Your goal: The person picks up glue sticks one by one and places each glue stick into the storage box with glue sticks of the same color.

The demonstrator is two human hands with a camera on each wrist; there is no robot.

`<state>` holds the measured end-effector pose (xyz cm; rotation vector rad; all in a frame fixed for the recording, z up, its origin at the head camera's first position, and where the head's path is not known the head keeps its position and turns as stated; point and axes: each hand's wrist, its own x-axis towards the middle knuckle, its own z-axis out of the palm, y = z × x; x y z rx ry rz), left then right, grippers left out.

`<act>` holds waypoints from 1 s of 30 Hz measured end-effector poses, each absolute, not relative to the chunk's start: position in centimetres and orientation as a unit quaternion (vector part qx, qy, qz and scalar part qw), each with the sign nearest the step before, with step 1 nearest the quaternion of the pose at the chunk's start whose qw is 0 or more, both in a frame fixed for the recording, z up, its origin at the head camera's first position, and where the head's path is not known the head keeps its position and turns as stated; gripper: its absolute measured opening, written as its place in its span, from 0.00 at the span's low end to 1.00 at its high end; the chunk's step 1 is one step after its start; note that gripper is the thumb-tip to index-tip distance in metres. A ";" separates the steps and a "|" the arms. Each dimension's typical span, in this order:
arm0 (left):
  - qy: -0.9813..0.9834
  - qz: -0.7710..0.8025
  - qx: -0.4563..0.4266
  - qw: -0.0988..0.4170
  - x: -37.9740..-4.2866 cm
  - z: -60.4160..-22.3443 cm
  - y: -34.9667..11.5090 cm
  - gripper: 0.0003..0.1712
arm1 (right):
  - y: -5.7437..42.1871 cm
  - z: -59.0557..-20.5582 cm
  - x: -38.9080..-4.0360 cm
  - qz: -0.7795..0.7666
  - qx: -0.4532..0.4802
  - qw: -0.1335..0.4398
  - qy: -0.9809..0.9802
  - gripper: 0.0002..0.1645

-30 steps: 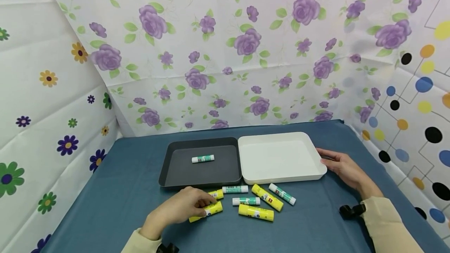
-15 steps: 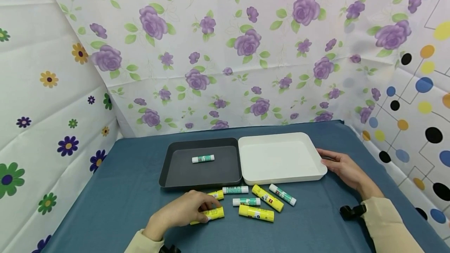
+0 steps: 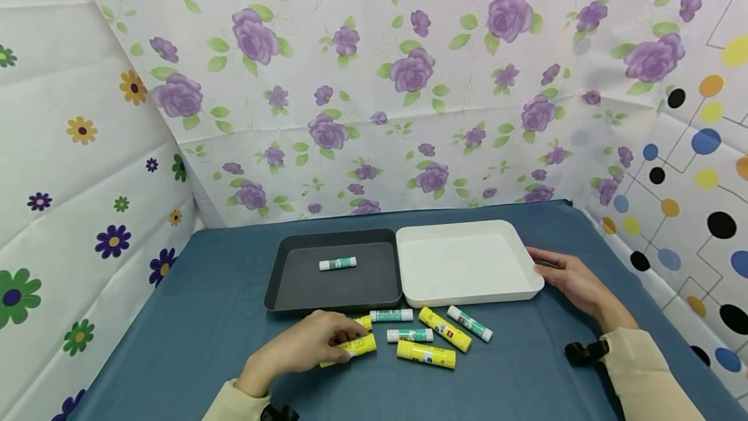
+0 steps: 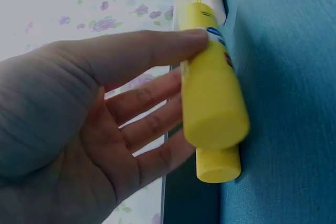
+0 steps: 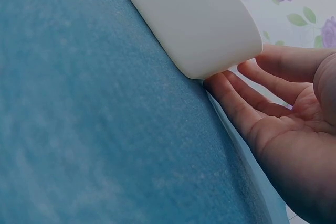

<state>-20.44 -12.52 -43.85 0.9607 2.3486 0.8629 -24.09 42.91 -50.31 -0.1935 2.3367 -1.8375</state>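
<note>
My left hand (image 3: pixel 306 344) pinches a yellow glue stick (image 3: pixel 361 344) between thumb and fingers, left of the group on the cloth. In the left wrist view, this glue stick (image 4: pixel 215 98) is tilted, its near end overlapping a second yellow one (image 4: pixel 218 169) behind it. My right hand (image 3: pixel 575 281) touches the right side of the white tray (image 3: pixel 467 262) with extended fingers; in the right wrist view the fingertips lie against the tray's corner (image 5: pixel 220 51). A small green-and-white glue stick (image 3: pixel 337 264) lies inside the dark grey tray (image 3: pixel 345 291).
Before the trays lie small green-and-white glue sticks (image 3: pixel 391 315), one of them angled (image 3: pixel 470 323), and yellow ones (image 3: pixel 425 353), one also slanted (image 3: pixel 444 329). Blue cloth (image 3: pixel 234 304) covers the table. A floral curtain (image 3: pixel 362 83) hangs behind.
My left hand's grip on the yellow glue stick has shifted, and the stick has moved slightly right and up in the head view. My right hand and both trays stay put.
</note>
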 end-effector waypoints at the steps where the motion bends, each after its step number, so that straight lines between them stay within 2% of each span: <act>1: 0.852 0.318 0.348 0.226 -20.5 -43.9 -12.5 0.22 | 42.9 -50.3 -24.1 -0.615 -0.065 0.081 0.782 0.41; 8: 0.858 0.329 0.343 0.195 -20.6 -43.8 -12.6 0.21 | 43.0 -50.4 -24.1 -0.611 -0.069 0.077 0.785 0.41; 20: 0.859 0.351 0.328 0.179 -20.6 -43.2 -12.5 0.21 | 42.9 -50.4 -24.2 -0.614 -0.066 0.081 0.782 0.41; 30: 0.847 0.344 0.370 0.167 -21.6 -41.7 -11.2 0.21 | 43.1 -50.6 -24.3 -0.608 -0.068 0.082 0.786 0.41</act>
